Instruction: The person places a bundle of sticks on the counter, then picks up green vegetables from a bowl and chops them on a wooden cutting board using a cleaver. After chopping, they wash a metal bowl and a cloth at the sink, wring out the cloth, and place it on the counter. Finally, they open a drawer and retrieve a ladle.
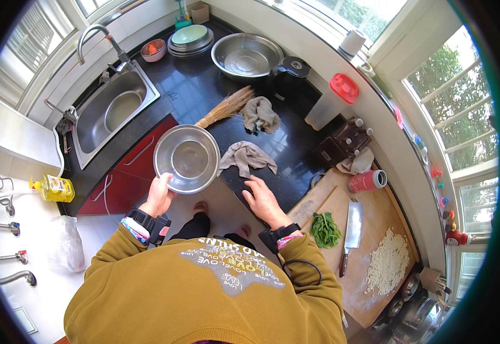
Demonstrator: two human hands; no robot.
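My left hand (160, 195) grips the near rim of a stainless steel bowl (186, 159), held in the air in front of the counter's red cabinet doors. The bowl looks empty. My right hand (263, 199) holds nothing; its fingers are apart, just below a crumpled grey cloth (250, 157) at the counter's edge. A second cloth (262, 115) lies farther back beside a straw whisk broom (226, 106). On the wooden board (370, 309) at the right are leafy greens (325, 230), a cleaver (353, 228) and a spread of small pale dough bits (388, 262).
A sink (116, 114) with a basin inside is at the left. Along the back stand a large steel basin (247, 56), stacked plates (191, 38) and a black lidded pot (293, 71). A plastic container with a red lid (329, 103) and a pink flask (366, 181) are at the right.
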